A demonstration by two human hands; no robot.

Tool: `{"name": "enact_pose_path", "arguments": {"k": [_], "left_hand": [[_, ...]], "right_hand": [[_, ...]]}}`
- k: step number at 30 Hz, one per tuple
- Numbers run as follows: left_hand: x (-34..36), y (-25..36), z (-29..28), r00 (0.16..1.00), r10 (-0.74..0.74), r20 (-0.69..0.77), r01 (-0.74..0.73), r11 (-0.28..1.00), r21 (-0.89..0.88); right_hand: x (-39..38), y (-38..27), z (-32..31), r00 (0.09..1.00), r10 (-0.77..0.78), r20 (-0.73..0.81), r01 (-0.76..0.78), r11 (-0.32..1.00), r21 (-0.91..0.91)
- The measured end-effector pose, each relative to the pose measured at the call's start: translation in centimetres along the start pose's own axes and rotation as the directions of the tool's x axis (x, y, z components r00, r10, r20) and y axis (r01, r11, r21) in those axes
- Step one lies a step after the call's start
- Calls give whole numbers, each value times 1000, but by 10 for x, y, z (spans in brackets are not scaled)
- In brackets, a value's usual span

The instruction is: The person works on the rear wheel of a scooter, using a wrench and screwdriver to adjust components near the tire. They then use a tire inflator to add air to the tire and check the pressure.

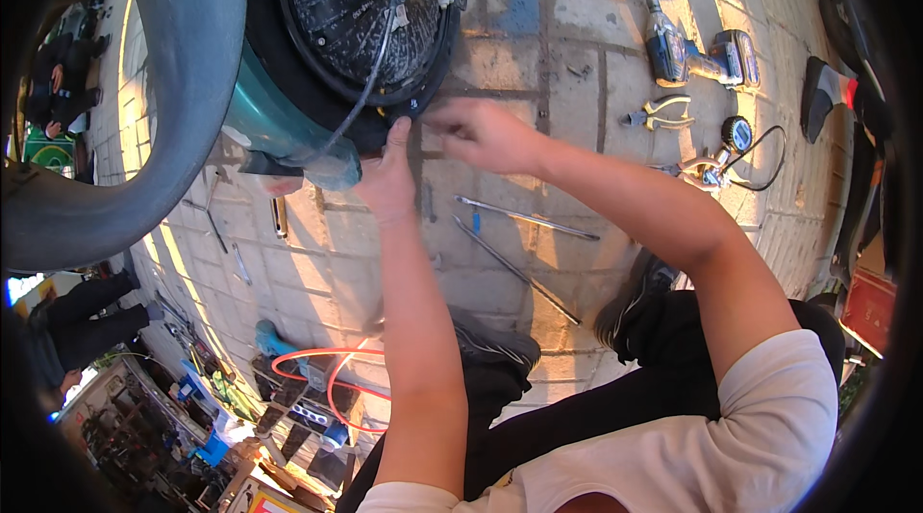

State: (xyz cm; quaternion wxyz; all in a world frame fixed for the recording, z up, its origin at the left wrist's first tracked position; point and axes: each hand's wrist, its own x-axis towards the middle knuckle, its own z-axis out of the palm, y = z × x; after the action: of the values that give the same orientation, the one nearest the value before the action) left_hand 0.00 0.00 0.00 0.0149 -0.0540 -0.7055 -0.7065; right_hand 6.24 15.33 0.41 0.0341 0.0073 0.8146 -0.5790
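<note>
At your far left, past the thick grey curved tube (192, 51) that fills the upper corner, a co-worker's dark-clothed legs (91, 311) show near the rim. Lower down, an orange-red hose (332, 351) loops over the ground beside your left forearm. Next comes the green fender (264, 104), curving along the black tyre (269, 42) of the wheel, which lies top centre with its dirty, finned hub (336, 18) facing you and a thin cable (366, 95) running down across it. Your left hand (386, 170) is at the wheel's lower edge, thumb pressed up against the tyre; most of its fingers are hidden behind the fender's end, so I can't tell how they close. Just to its right, your right hand (486, 133) has its fingers curled beside the tyre, blurred; I can't tell whether they hold anything. Below it, two metal rods (527, 218) lie on the paving (577, 172). Further right rest a blue-and-black power tool (670, 51), yellow-handled pliers (666, 114) and a round gauge (737, 134) with a black hose.
</note>
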Motion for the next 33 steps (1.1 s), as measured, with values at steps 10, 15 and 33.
{"name": "enact_pose_path", "arguments": {"k": [10, 15, 33], "left_hand": [[0, -10, 2, 990, 107, -88, -83, 967, 239], [5, -24, -7, 975, 221, -38, -180, 873, 454], [-7, -2, 7, 973, 208, -100, -178, 952, 251]], "right_hand": [[-133, 40, 39, 834, 449, 320, -110, 704, -701], [-136, 40, 45, 893, 394, 217, -191, 770, -608], [-47, -41, -49, 995, 77, 56, -71, 992, -102]]}}
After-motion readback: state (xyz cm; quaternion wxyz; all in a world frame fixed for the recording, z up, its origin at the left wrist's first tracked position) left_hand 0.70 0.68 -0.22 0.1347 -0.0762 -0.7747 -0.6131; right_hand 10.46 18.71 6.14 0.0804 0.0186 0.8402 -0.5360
